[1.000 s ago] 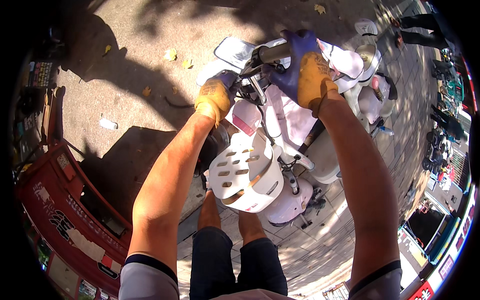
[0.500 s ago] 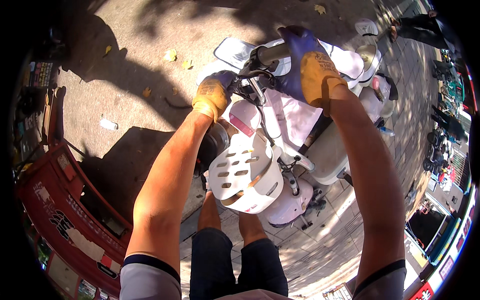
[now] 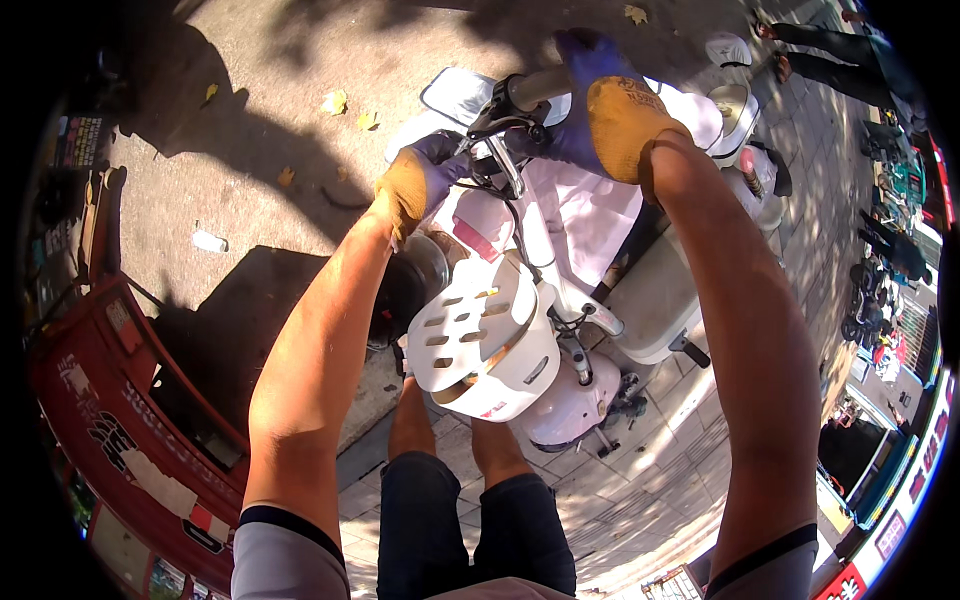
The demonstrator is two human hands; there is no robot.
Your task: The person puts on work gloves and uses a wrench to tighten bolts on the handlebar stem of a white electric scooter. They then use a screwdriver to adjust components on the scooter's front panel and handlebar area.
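A white electric scooter [image 3: 585, 310] with a white slotted front basket [image 3: 480, 340] fills the middle below me. My right hand [image 3: 615, 120], in a purple and yellow glove, is closed on the grey handlebar grip [image 3: 537, 85] beside a black brake lever and housing. My left hand [image 3: 420, 182], gloved alike, is closed at the left of the handlebar's centre, by black cables and fittings [image 3: 490, 165]; what its fingers hold is hidden. A pale pink apron cover [image 3: 590, 225] hangs behind the steering column.
A red vehicle body [image 3: 130, 420] stands at the left. A person's legs [image 3: 830, 70] are at the upper right. Parked scooters [image 3: 865, 300] line the right edge. A small white object [image 3: 208, 240] and yellow leaves [image 3: 335, 102] lie on the pavement.
My right hand has moved upward, its forearm shifting right. My left hand has moved slightly left. The scooter appears a little higher and further left. The walking legs at upper right have shifted.
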